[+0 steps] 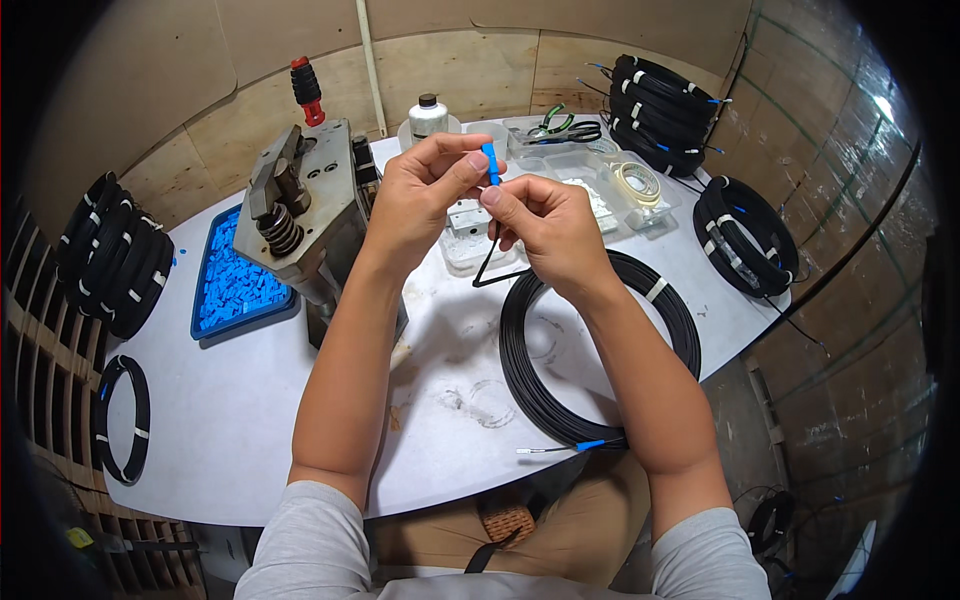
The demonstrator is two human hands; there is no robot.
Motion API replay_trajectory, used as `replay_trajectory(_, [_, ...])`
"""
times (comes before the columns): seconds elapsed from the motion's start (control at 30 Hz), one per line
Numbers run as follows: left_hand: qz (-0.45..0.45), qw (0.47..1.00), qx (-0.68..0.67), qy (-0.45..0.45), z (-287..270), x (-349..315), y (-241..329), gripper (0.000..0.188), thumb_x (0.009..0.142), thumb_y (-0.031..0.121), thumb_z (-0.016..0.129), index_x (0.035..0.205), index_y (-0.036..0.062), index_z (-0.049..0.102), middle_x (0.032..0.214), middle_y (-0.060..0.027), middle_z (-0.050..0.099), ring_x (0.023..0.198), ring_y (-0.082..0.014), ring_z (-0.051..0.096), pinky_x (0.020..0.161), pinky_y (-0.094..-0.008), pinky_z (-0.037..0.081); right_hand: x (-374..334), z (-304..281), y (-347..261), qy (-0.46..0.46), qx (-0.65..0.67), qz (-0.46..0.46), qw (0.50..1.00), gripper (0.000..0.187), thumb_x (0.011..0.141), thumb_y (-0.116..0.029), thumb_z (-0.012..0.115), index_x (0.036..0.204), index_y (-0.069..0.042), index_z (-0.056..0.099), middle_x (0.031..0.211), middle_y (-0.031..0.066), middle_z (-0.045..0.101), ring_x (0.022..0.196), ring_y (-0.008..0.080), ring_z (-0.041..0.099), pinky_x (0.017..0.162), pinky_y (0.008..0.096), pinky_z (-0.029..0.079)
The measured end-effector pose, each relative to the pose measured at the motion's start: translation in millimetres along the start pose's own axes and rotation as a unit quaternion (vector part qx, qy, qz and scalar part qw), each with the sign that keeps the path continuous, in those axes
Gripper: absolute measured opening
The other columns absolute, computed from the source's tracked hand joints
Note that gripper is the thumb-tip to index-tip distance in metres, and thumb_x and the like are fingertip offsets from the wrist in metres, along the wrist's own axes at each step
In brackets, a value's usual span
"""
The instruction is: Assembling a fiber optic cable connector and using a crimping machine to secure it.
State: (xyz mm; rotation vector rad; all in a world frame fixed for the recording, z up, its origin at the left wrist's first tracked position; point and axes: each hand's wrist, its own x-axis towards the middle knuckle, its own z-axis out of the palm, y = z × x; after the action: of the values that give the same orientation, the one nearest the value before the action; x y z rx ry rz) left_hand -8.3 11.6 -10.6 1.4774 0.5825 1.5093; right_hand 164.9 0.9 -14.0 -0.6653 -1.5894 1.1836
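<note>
A small blue connector [490,158] stands upright over the middle of the table, pinched between the thumb and fingers of my left hand [425,195]. Just below it my right hand [555,225] is closed on the end of a black cable [483,272], which meets the connector's lower end. From my right hand the cable bends and runs toward a large black cable coil [513,350], bound with white ties and lying under my right forearm. The coil's other end, near the table's front edge, carries a blue sleeve [591,445] and a white tip.
Left of my arms stand a metal press [310,190] with a red-black handle and a blue tray [203,325] of small blue parts. Finished-looking coils [655,115] are stacked back right, more [115,255] at left. Behind my hands sit a white bottle [428,118], green-handled pliers [552,120] and plastic boxes.
</note>
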Motion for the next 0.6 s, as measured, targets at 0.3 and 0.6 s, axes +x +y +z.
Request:
replay_trajectory(0.3, [-0.021,0.971,-0.239,-0.024,-7,2,-15,0.028,0.099,0.017,0.064,0.120,-0.0006,0.064,0.105,-0.0125,0.069,0.098,-0.0194,0.066,0.085,-0.0323,0.056,-1,9,1,-0.012,0.074,0.045,0.996,0.025,0.098,-0.023,0.067,0.090,0.000,0.073,0.073,-0.0001,0.064,0.061,0.0053,0.053,0.054,0.0220,0.045])
replay_trajectory(0.6, [-0.079,0.967,-0.237,-0.044,-1,-2,-12,0.034,0.103,0.024,0.055,0.119,-0.0049,0.061,0.120,-0.0179,0.064,0.114,-0.0281,0.062,0.095,-0.0396,0.054,-8,17,3,0.036,-0.036,-0.013,0.999,0.023,0.097,-0.022,0.067,0.093,0.000,0.073,0.072,0.0000,0.062,0.065,0.0064,0.053,0.059,0.0217,0.043])
